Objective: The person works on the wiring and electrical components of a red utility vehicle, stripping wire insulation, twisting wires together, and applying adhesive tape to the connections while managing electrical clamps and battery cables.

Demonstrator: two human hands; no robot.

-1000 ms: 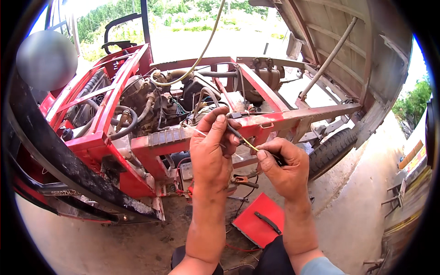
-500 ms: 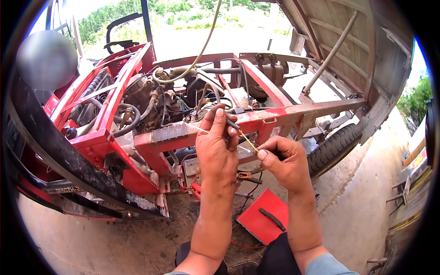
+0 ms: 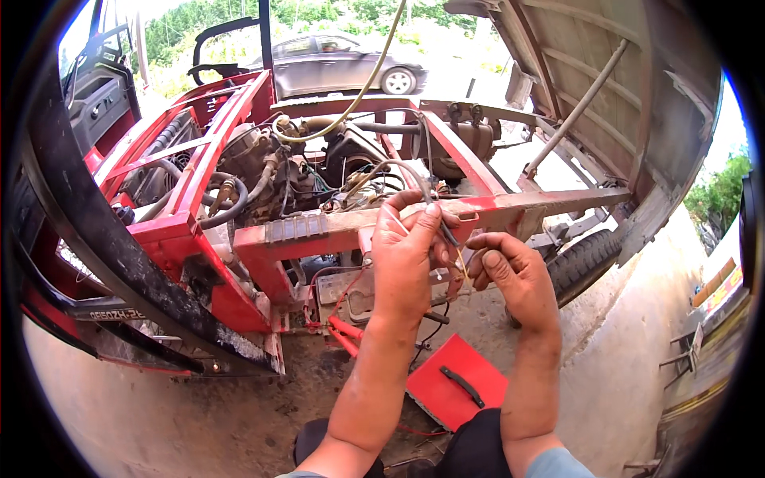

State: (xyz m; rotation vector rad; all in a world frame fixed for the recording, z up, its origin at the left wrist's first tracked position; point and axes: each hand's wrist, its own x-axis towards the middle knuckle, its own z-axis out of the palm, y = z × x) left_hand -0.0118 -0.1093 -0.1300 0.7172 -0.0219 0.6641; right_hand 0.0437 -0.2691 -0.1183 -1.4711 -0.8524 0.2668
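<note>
My left hand (image 3: 402,259) is closed, its thumb and fingers gripping a dark-sheathed cable (image 3: 449,233) above the red frame rail. From the cable's end a thin yellow wire (image 3: 463,264) runs down toward my right hand (image 3: 518,279). That hand's fingers are curled in and pinch at the wire, though the exact contact is partly hidden. A grey-brown cable (image 3: 402,165) arches from the engine bay to just behind my left fingers. Below my hands, a battery (image 3: 339,293) sits under the rail with a red-handled clamp (image 3: 344,331) beside it.
The red vehicle frame (image 3: 358,221) crosses in front of me, with the engine (image 3: 251,163) behind it. A raised cargo bed (image 3: 590,72) leans on a prop rod (image 3: 575,107) at right. A red cover (image 3: 456,381) lies on the floor. Beyond, a dark car (image 3: 335,65) stands.
Both hands have shifted slightly right, and the yellow wire now hangs more steeply between them. My right fingers have curled in more. A dark car has come into view behind the frame.
</note>
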